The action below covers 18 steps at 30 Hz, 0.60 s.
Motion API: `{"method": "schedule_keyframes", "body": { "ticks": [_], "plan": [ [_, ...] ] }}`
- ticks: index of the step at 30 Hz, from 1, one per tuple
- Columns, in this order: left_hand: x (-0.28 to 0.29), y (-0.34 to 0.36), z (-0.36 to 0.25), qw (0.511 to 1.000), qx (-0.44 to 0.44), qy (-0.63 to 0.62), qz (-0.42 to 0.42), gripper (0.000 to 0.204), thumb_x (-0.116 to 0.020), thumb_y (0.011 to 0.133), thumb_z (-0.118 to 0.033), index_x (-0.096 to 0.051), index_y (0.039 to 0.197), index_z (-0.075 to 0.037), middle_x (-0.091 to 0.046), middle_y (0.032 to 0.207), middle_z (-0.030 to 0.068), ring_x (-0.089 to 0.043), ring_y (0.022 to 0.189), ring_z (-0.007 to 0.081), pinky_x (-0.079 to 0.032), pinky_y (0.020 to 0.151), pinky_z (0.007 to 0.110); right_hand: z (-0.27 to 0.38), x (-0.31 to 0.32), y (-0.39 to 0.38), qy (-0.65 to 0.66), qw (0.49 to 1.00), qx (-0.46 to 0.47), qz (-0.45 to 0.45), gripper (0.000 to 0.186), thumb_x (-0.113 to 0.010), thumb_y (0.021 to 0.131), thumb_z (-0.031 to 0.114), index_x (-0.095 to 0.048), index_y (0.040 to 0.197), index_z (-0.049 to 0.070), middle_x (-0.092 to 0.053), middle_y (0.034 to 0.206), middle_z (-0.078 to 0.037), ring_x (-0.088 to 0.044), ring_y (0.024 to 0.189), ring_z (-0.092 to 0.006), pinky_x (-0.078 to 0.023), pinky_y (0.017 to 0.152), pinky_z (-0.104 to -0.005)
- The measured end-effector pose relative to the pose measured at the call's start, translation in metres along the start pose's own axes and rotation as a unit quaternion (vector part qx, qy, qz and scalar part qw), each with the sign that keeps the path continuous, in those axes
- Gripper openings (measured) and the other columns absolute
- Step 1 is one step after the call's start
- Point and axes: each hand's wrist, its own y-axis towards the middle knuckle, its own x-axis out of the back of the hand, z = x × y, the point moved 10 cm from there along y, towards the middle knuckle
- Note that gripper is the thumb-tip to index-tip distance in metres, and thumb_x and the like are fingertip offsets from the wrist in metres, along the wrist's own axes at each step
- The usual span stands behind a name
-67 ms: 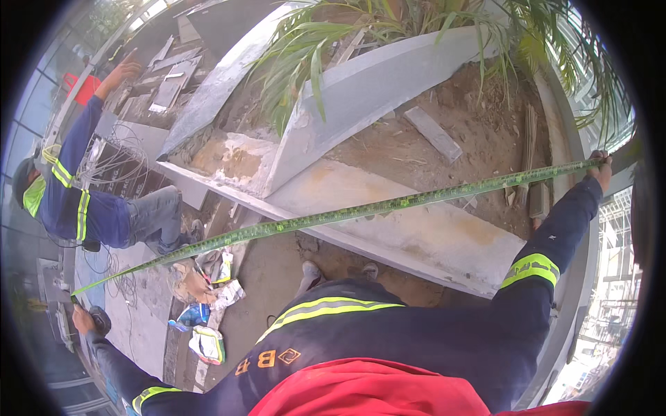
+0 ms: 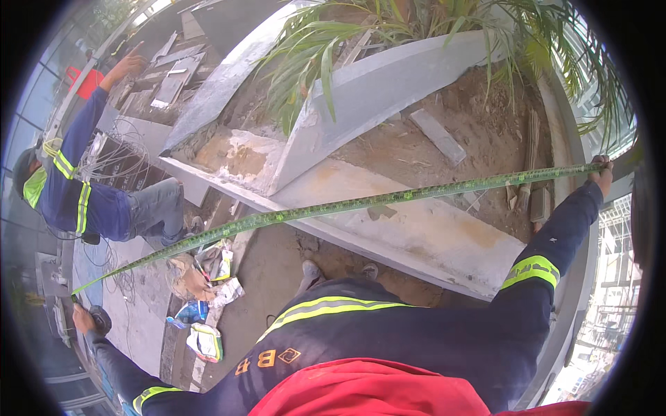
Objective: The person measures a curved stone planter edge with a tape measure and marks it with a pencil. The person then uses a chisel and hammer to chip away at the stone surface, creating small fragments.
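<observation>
Two hands are stretching a yellow-green measuring tape (image 2: 333, 206) across the site, and doing this step well seems to depend on keeping that band taut and straight. Nearest, at the lower edge, the left hand (image 2: 84, 317) is closing around the dark tape case (image 2: 102, 319), fingers curled over it — the tape is leaving just above this hand and rising away to the right. Just beyond that hand, crumpled bags and wrappers (image 2: 205, 305) are lying on the ground beneath the tape; keeping the band lifted clear of them is looking wise, since a snag would bend the line. Farther out, the tape is crossing over the pale concrete slab (image 2: 430, 236) and the bare soil (image 2: 479, 139) of the planter, sagging only slightly. At the far end the right hand (image 2: 602, 173) is pinching the tape's tip, fingers pressed together on it against the curved rim (image 2: 555, 132); holding that end still while the left hand pulls gently is probably giving the truest reading. Well away from the left hand, a co-worker (image 2: 83, 194) in a blue jacket is crouching among loose cables — apart from the tape.
</observation>
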Motion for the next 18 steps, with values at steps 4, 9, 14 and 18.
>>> {"method": "schedule_keyframes", "body": {
  "ticks": [4, 9, 14, 18],
  "plan": [
    [-0.045, -0.019, 0.032, 0.998, -0.013, -0.006, 0.06, 0.063, -0.033, 0.106, -0.045, -0.068, 0.095, 0.006, -0.067, 0.083, 0.0296, -0.061, 0.078, 0.051, -0.043, 0.073, 0.058, -0.029, -0.022, -0.002, -0.036, 0.997, -0.068, -0.012, 0.015, -0.046, 0.108, 0.014, -0.047, 0.103, 0.0, -0.049, 0.09, -0.011, -0.052, 0.079, -0.0214, -0.049, 0.07, -0.0311],
    [-0.068, -0.029, 0.084, 0.989, 0.022, 0.134, 0.051, 0.06, -0.035, 0.107, -0.044, -0.069, 0.103, 0.005, -0.068, 0.103, 0.0294, -0.062, 0.093, 0.0484, -0.045, 0.082, 0.058, -0.02, -0.118, 0.013, 0.225, 0.96, -0.147, 0.075, 0.014, -0.045, 0.101, -0.001, -0.05, 0.114, -0.006, -0.053, 0.094, -0.012, -0.055, 0.082, -0.0218, -0.052, 0.069, -0.0342],
    [-0.137, -0.058, 0.071, 0.987, -0.013, -0.094, 0.127, 0.056, -0.04, 0.107, -0.043, -0.063, 0.089, 0.005, -0.066, 0.081, 0.0257, -0.061, 0.076, 0.0451, -0.044, 0.07, 0.054, -0.041, -0.173, 0.026, 0.253, 0.955, -0.15, 0.014, 0.015, -0.047, 0.101, -0.002, -0.057, 0.112, -0.006, -0.057, 0.092, -0.012, -0.057, 0.079, -0.0231, -0.057, 0.068, -0.037],
    [-0.208, -0.144, -0.009, 0.942, -0.198, -0.139, 0.233, 0.042, -0.053, 0.104, -0.035, -0.061, 0.089, 0.003, -0.06, 0.072, 0.0246, -0.057, 0.067, 0.0442, -0.042, 0.065, 0.052, -0.093, -0.283, 0.016, 0.295, 0.922, -0.214, 0.132, 0.012, -0.046, 0.107, 0.005, -0.055, 0.111, -0.002, -0.056, 0.094, -0.011, -0.057, 0.083, -0.0233, -0.056, 0.071, -0.0384]
  ]
}}
